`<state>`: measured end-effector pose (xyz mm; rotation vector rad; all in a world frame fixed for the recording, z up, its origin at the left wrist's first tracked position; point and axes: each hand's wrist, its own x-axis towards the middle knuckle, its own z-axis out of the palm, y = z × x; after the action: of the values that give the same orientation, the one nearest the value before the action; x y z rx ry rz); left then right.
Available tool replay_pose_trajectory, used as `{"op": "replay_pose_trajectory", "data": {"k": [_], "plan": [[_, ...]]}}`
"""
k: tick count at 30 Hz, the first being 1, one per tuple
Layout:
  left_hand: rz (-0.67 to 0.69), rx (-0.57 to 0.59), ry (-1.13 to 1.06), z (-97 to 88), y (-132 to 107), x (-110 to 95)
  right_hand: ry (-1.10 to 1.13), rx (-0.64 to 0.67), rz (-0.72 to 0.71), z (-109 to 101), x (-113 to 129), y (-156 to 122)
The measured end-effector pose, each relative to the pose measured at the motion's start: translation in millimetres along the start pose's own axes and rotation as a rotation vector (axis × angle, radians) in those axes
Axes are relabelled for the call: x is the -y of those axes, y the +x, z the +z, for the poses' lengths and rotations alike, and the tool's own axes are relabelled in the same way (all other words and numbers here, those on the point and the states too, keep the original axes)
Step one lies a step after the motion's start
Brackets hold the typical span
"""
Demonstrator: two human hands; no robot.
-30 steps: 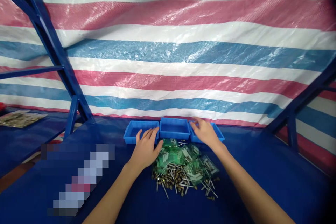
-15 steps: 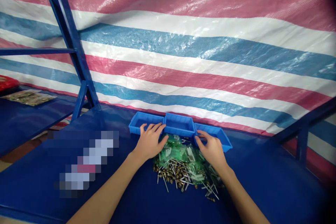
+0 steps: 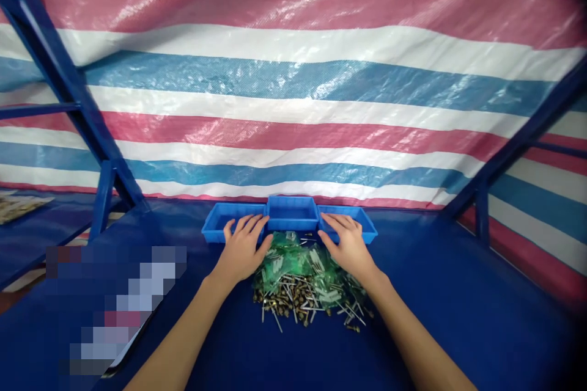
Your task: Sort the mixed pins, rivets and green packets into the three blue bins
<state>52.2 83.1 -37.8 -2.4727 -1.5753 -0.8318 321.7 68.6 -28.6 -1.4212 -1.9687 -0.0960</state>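
My left hand [image 3: 241,249] lies flat with fingers spread, fingertips at the near rim of the left blue bin [image 3: 215,224]. My right hand [image 3: 347,243] lies flat too, fingers stretched toward the right blue bin [image 3: 365,225]. Between them sits a middle blue bin [image 3: 292,215]. Just in front of the bins, between my hands, is a pile of small green bags [image 3: 293,263] over loose screws and pins [image 3: 302,305]. Neither hand holds anything.
All this rests on a dark blue table [image 3: 458,317]. A striped red, white and blue tarp [image 3: 293,85] hangs behind. Blue metal frame posts [image 3: 103,195] stand at left and right. A blurred patch [image 3: 110,311] lies at the near left. Another bench [image 3: 27,226] is at far left.
My right hand has come back from the right bin's far side to its near rim beside the pile. My left hand has stayed at the left bin. The view has shifted.
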Motion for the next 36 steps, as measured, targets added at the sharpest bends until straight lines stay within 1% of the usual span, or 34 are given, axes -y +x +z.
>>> {"op": "replay_pose_trajectory", "data": {"k": [2,4,7,9,11,15,17,18,20,22,24,26,28,29,30,32,34,36], "plan": [[0.014,-0.014,0.009,1.3,0.0,1.0,0.050,0.054,-0.071,-9.5,9.7,-3.3],[0.017,-0.023,0.014,0.7,-0.4,0.4,0.126,0.173,-0.153,-16.2,19.8,-6.5],[0.005,-0.060,0.017,-4.9,-2.2,-5.4,0.194,0.335,-0.228,-18.5,30.2,-11.0],[0.022,-0.096,0.014,-10.5,-4.3,-12.9,0.216,0.383,-0.239,-16.8,32.4,-12.6],[0.073,-0.123,0.000,-16.2,-5.9,-22.5,0.213,0.383,-0.234,-15.6,31.4,-12.5],[0.201,-0.131,-0.110,-26.5,-1.4,-40.8,0.223,0.306,-0.178,-20.5,27.3,-7.8],[0.236,-0.078,-0.248,-31.2,5.5,-47.2,0.334,0.255,-0.093,-24.4,27.5,-5.1],[0.229,-0.035,-0.334,-33.0,9.2,-49.6,0.426,0.218,-0.028,-25.4,28.6,-4.1],[0.151,0.068,-0.509,-34.2,15.1,-53.9,0.674,0.115,0.137,-24.6,32.6,-2.9],[-0.006,0.136,-0.673,-31.2,16.7,-58.2,0.939,0.020,0.300,-19.9,38.7,-3.2],[-0.187,0.162,-0.858,-25.5,13.8,-62.5,1.151,-0.016,0.407,-13.4,45.7,-4.6],[-0.348,0.251,-1.088,-20.6,8.8,-65.9,1.279,-0.005,0.435,-7.4,51.9,-6.7],[-0.464,0.325,-1.253,-19.6,4.6,-67.3,1.336,0.018,0.404,-3.1,55.8,-9.0],[-0.495,0.341,-1.309,-20.8,3.4,-67.0,1.336,0.026,0.375,-1.7,56.6,-10.0],[-0.504,0.334,-1.345,-22.7,2.8,-66.2,1.315,0.029,0.345,-0.7,56.6,-10.9],[-0.466,0.269,-1.352,-26.8,2.7,-63.5,1.233,0.023,0.311,0.3,55.3,-12.2],[-0.401,0.173,-1.282,-28.7,2.9,-60.5,1.153,0.018,0.321,0.9,53.3,-12.7],[-0.352,0.098,-1.178,-27.5,1.8,-58.4,1.129,0.048,0.357,1.4,52.0,-12.8]]}}
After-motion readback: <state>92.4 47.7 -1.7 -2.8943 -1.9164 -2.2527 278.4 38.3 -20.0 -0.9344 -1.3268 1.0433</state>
